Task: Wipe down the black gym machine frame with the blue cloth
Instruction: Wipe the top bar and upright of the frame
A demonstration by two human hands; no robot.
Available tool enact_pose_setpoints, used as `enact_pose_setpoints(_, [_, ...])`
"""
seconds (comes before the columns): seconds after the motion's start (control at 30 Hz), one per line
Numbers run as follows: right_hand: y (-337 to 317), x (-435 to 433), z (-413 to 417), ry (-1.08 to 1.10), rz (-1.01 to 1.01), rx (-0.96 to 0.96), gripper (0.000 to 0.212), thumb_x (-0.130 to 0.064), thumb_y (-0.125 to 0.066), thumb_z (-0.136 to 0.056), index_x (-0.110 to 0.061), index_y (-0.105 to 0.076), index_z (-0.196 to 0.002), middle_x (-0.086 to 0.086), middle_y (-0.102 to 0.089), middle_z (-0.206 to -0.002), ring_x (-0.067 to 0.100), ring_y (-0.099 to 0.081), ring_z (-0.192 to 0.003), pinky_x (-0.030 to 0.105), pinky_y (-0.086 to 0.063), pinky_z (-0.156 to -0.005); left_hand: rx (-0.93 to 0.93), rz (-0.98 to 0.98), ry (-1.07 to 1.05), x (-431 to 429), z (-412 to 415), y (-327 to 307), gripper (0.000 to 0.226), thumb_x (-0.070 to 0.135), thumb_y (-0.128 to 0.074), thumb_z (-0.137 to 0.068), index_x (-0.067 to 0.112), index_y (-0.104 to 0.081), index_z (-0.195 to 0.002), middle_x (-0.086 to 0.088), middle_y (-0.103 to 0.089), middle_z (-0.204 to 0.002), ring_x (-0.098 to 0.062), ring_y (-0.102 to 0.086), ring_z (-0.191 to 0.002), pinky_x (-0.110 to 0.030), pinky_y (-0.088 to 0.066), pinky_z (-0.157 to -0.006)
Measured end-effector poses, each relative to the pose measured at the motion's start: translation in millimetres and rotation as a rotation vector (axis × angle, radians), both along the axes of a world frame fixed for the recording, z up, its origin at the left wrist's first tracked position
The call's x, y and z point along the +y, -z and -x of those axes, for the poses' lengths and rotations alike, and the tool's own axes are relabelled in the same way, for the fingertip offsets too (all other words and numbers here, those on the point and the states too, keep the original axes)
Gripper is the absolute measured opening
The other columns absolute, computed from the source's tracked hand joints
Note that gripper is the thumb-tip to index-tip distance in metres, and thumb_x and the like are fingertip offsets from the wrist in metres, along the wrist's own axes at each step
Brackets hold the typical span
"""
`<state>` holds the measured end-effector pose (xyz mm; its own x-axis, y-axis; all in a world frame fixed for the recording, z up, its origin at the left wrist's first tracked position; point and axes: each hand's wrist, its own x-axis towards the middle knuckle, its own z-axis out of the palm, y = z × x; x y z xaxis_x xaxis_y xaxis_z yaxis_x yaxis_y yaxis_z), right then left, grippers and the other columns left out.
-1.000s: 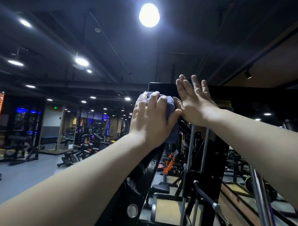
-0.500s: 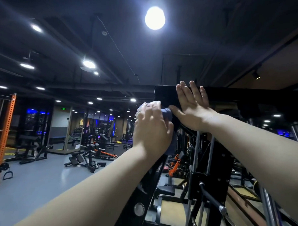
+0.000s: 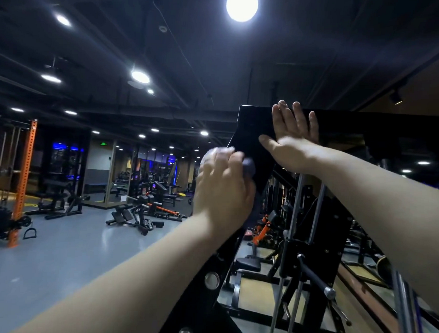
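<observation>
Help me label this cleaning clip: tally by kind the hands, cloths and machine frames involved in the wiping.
1 blue cloth
1 black machine frame
2 hands: left hand gripping the blue cloth, right hand flat on the black machine frame
Total: 4

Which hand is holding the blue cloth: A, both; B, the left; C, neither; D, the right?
B: the left hand grips the cloth against the frame, while the right hand lies flat on the frame with nothing in it.
</observation>
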<state>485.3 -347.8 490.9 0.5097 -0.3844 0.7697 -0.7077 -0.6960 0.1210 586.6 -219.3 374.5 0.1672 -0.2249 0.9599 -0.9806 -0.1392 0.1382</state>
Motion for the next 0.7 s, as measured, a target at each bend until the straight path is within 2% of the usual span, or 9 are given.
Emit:
enact_pose_setpoints(0.1, [2,0,0,0.001,0.012,0.000,0.076,-0.060,-0.021,-0.104,-0.024,0.016,-0.161,-0.009,0.028,-0.166,0.017,0.031,-0.151,0.045,0.019,-0.122,-0.001,0.002,-0.028,-16,9,-20,0.045,0.035,-0.052,-0.095,0.011,-0.056,-0.133,-0.014,-0.049,-0.146,-0.039,-0.035,-0.142,-0.053,-0.033,-0.115])
enact_pose_setpoints(0.2, [5,0,-1,0.006,0.033,-0.003,0.077,-0.060,-0.020,-0.104,-0.023,0.015,-0.161,-0.008,0.028,-0.166,0.017,0.031,-0.151,0.046,0.018,-0.123,-0.199,0.011,0.006,-1,9,14,0.037,0.031,-0.052,-0.097,0.008,-0.063,-0.124,-0.013,-0.058,-0.137,-0.038,-0.044,-0.138,-0.054,-0.036,-0.113])
enact_pose_setpoints(0.27, [5,0,0,0.004,0.030,0.002,0.077,-0.060,-0.019,-0.103,-0.024,0.016,-0.161,-0.008,0.028,-0.166,0.017,0.032,-0.150,0.045,0.018,-0.122,-0.318,-0.071,0.064,19,1,40,0.041,0.031,-0.053,-0.095,0.009,-0.063,-0.129,-0.009,-0.058,-0.139,-0.034,-0.043,-0.140,-0.050,-0.034,-0.115])
enact_pose_setpoints(0.33, [5,1,0,-0.003,0.029,0.006,0.077,-0.060,-0.019,-0.103,-0.023,0.015,-0.161,-0.007,0.028,-0.166,0.017,0.032,-0.150,0.045,0.019,-0.122,-0.370,-0.069,0.054,29,-12,49,0.045,0.032,-0.051,-0.096,0.009,-0.061,-0.133,-0.007,-0.056,-0.142,-0.031,-0.041,-0.143,-0.047,-0.034,-0.117])
enact_pose_setpoints(0.5, [6,2,0,-0.016,0.027,-0.013,0.076,-0.059,-0.020,-0.104,-0.023,0.015,-0.161,-0.007,0.027,-0.166,0.016,0.032,-0.150,0.045,0.020,-0.122,-0.090,0.057,-0.001,-3,-29,-17,0.050,0.037,-0.042,-0.094,0.006,-0.061,-0.129,-0.015,-0.059,-0.135,-0.038,-0.048,-0.133,-0.052,-0.039,-0.111])
enact_pose_setpoints(0.57, [6,2,1,-0.025,0.021,-0.007,0.075,-0.058,-0.020,-0.104,-0.024,0.015,-0.161,-0.008,0.027,-0.166,0.015,0.033,-0.150,0.044,0.020,-0.122,-0.037,0.072,-0.051,-19,-23,-37,0.049,0.037,-0.042,-0.094,0.006,-0.063,-0.126,-0.017,-0.061,-0.132,-0.040,-0.050,-0.130,-0.053,-0.042,-0.108])
enact_pose_setpoints(0.7, [6,-4,3,-0.077,0.028,-0.008,0.073,-0.056,-0.023,-0.105,-0.027,0.014,-0.161,-0.011,0.027,-0.166,0.012,0.032,-0.150,0.041,0.021,-0.122,-0.230,0.019,-0.013,-18,4,-8,0.047,0.033,-0.051,-0.093,0.004,-0.061,-0.130,-0.016,-0.058,-0.140,-0.039,-0.046,-0.138,-0.053,-0.037,-0.113])
